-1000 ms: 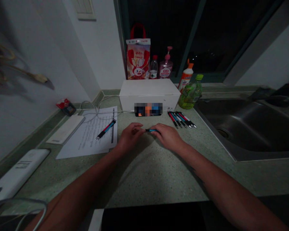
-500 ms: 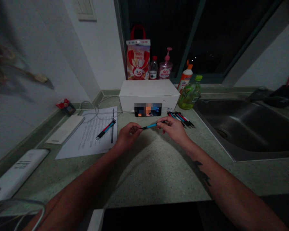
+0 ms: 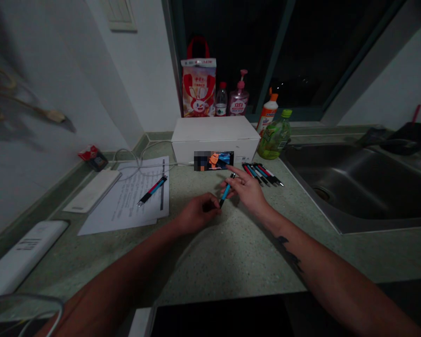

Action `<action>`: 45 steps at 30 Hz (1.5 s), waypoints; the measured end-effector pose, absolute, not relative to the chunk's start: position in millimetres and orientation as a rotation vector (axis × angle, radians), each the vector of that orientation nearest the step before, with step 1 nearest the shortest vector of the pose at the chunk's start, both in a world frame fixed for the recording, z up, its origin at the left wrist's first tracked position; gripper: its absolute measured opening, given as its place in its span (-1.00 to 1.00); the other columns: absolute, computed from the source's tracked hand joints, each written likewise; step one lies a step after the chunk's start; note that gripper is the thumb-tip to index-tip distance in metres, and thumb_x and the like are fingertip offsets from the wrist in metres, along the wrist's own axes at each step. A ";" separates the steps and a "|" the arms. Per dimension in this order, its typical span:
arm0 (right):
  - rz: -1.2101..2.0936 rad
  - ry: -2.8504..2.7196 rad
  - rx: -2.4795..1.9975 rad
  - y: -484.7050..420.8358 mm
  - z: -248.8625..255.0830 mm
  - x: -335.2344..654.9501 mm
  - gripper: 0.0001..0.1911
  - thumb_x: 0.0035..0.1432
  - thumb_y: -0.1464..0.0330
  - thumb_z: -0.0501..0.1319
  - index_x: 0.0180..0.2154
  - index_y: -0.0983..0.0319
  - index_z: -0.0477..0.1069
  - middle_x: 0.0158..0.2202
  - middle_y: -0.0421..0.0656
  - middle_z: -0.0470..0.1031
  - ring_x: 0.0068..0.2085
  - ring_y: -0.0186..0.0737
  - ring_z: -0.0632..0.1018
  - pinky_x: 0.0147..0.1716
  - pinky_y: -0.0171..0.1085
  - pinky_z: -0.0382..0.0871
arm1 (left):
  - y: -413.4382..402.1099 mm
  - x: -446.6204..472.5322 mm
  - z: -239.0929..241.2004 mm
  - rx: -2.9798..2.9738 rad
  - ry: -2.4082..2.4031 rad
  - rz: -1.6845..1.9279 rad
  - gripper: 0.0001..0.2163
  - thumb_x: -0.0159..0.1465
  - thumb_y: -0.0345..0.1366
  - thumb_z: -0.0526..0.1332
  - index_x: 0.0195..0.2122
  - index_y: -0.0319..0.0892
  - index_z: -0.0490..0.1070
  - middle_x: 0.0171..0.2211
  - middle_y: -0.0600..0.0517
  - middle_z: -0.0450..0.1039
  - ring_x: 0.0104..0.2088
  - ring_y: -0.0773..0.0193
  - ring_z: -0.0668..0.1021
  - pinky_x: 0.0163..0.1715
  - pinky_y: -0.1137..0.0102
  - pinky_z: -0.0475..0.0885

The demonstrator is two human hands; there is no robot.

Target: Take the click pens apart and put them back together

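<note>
A blue and black pen (image 3: 226, 192) is held between my two hands over the counter, slanting with its upper end to the right. My left hand (image 3: 198, 214) pinches its lower end between thumb and fingertips. Higher up, the thumb and fingers of my right hand (image 3: 248, 189) close on the barrel, while the index finger stretches forward. Just beyond the right hand lies a row of several pens (image 3: 261, 174) in blue, red, black and white. To the left, red and blue pens (image 3: 152, 191) lie side by side on the printed paper (image 3: 126, 201).
A phone (image 3: 215, 161) showing a picture leans against a white box (image 3: 215, 128), with a cable on its left. Bottles, including a green one (image 3: 275, 138), stand behind. The sink (image 3: 365, 187) is on the right. White power banks (image 3: 93, 189) lie on the left.
The pen has swung from nearly level to steeply slanted. My left hand has moved nearer to me and right, while the right index finger has stretched out.
</note>
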State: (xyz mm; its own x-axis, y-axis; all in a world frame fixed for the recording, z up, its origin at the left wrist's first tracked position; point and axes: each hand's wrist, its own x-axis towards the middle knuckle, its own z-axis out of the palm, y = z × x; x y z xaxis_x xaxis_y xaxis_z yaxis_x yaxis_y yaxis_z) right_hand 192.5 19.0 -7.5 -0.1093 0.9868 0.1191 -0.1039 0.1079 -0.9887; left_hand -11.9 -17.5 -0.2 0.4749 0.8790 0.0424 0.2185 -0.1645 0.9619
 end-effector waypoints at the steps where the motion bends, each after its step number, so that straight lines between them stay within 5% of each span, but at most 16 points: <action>1: 1.251 -1.278 -0.996 18.9 -6.7 192.8 -0.31 0.15 0.06 0.43 0.25 0.17 0.47 -0.33 -0.14 0.67 -0.40 -0.19 0.67 -0.44 -0.22 0.60 | -17.3 -12.3 0.5 1.670 0.959 0.780 -0.90 0.18 -0.30 0.34 -0.39 -0.14 0.43 -0.42 0.07 0.48 -0.38 0.23 0.50 -0.29 0.31 0.42; 18: 1.269 -1.245 -0.987 20.4 -8.0 192.1 -0.28 0.09 0.03 0.46 0.22 0.19 0.49 -0.35 -0.14 0.65 -0.40 -0.16 0.66 -0.47 -0.22 0.60 | -11.7 -16.8 -5.4 1.664 0.923 0.744 -0.86 0.18 -0.25 0.34 -0.35 -0.17 0.43 -0.37 0.06 0.48 -0.33 0.24 0.49 -0.22 0.31 0.39; 24: 1.312 -1.251 -0.975 19.3 -8.6 190.0 -0.04 0.08 0.05 0.49 0.42 0.08 0.20 -0.35 -0.20 0.65 -0.42 -0.17 0.65 -0.46 -0.22 0.58 | -9.8 -17.0 -7.3 1.667 0.916 0.757 -0.82 0.19 -0.19 0.36 -0.35 -0.16 0.42 -0.38 0.05 0.48 -0.33 0.23 0.50 -0.24 0.31 0.39; 29: 1.386 -1.447 -0.992 16.2 -17.9 183.8 -0.46 0.15 0.05 0.44 0.08 0.15 0.49 -0.28 -0.14 0.67 -0.33 -0.16 0.66 -0.33 -0.20 0.57 | -6.2 -18.6 -13.2 1.695 0.949 0.816 -0.80 0.23 -0.16 0.35 -0.31 -0.16 0.42 -0.27 0.00 0.58 -0.25 0.19 0.58 -0.14 0.29 0.46; 34: 0.751 -1.639 -1.345 32.6 -13.9 211.6 -0.61 0.41 0.19 0.15 0.14 0.22 0.50 -0.34 -0.10 0.63 -0.30 -0.10 0.64 -0.18 -0.13 0.51 | -3.8 -21.1 -15.4 1.801 1.054 0.842 -0.84 0.28 -0.18 0.29 -0.19 -0.14 0.49 -0.26 -0.01 0.60 -0.27 0.19 0.60 -0.17 0.28 0.49; 39: 0.015 -1.600 -1.831 53.4 3.2 280.0 -0.53 0.44 0.34 0.05 0.25 0.32 0.47 0.08 0.15 0.60 0.05 0.07 0.60 0.05 -0.10 0.42 | -1.3 -24.5 -12.8 1.846 1.145 0.871 -0.82 0.29 -0.17 0.26 -0.16 -0.12 0.53 -0.28 0.01 0.61 -0.28 0.19 0.62 -0.20 0.28 0.52; 45: -0.094 -1.607 -2.259 67.5 -8.2 322.7 -0.49 0.41 0.48 0.03 0.29 0.38 0.45 0.13 0.23 0.56 0.13 0.07 0.58 0.12 -0.15 0.37 | 5.2 -31.9 -11.5 1.876 1.242 0.926 -0.80 0.27 -0.14 0.26 -0.16 -0.11 0.54 -0.27 -0.01 0.65 -0.24 0.15 0.65 -0.15 0.25 0.56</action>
State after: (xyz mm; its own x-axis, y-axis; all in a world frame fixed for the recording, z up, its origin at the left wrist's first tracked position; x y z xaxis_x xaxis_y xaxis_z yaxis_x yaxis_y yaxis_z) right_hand 322.7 67.5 -8.2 0.3493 0.8997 0.2616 0.9241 -0.2848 -0.2547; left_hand -31.9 5.2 -11.5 0.2868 0.9402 0.1838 0.4446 -0.3006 0.8438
